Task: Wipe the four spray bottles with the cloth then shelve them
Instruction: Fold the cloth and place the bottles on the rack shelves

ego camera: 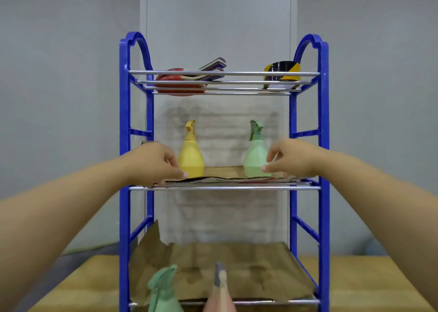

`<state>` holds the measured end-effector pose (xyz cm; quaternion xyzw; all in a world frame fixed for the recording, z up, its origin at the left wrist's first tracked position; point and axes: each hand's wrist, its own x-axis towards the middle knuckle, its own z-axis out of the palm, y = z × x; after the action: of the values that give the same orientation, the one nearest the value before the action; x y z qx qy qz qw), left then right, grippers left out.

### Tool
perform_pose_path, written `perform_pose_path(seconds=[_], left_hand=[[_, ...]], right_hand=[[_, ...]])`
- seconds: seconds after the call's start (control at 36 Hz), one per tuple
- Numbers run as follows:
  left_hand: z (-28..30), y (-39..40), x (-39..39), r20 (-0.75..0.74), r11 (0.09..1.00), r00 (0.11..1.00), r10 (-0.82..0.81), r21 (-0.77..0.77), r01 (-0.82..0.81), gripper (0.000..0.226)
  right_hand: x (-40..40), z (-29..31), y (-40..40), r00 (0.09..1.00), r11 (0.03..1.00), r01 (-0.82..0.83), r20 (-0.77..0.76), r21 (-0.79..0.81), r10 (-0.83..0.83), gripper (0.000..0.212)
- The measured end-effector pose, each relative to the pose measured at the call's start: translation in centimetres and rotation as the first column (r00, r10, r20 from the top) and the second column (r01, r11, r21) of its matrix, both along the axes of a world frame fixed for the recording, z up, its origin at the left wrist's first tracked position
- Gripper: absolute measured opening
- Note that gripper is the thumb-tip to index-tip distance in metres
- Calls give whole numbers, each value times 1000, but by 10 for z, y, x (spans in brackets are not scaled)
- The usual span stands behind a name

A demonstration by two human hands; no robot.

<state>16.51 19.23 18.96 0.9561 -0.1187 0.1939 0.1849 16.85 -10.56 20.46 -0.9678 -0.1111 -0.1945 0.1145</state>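
A yellow spray bottle (191, 157) and a pale green spray bottle (256, 156) stand upright on cardboard on the middle shelf (225, 188) of a blue rack. My left hand (154, 162) reaches to the yellow bottle's left side, its fingertips at the base. At the green bottle's right side is my right hand (291, 159), fingers loosely curled and touching it. Neither hand wraps a bottle. At the bottom edge, a second green spray bottle (163, 290) and a pink one (220, 292) stand in front of the rack, only their tops showing. No cloth is in view.
The blue rack (124, 146) stands on a wooden table (355, 285) against a grey wall. Its top shelf holds table-tennis paddles (189, 79) and a black-and-yellow tape roll (282, 73). Torn cardboard (213, 269) covers the lowest shelf.
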Motion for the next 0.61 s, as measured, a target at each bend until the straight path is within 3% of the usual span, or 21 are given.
perform_pose_path(seconds=[0.28,0.47,0.61], left_hand=[[-72,3,-73,-168,992,977,-128,1,130,24],[-136,9,-106,-331,975,922,-202,-161,156,26],[-186,18,-114,-387,973,907,-164,-217,83,21]], right_hand=[[-58,-66,4,960,997,-81,-268,-12,75,35],[-77,-130,9,921,997,-78,-382,17,79,40],[-74,-185,17,886,995,-73,-455,62,93,40]])
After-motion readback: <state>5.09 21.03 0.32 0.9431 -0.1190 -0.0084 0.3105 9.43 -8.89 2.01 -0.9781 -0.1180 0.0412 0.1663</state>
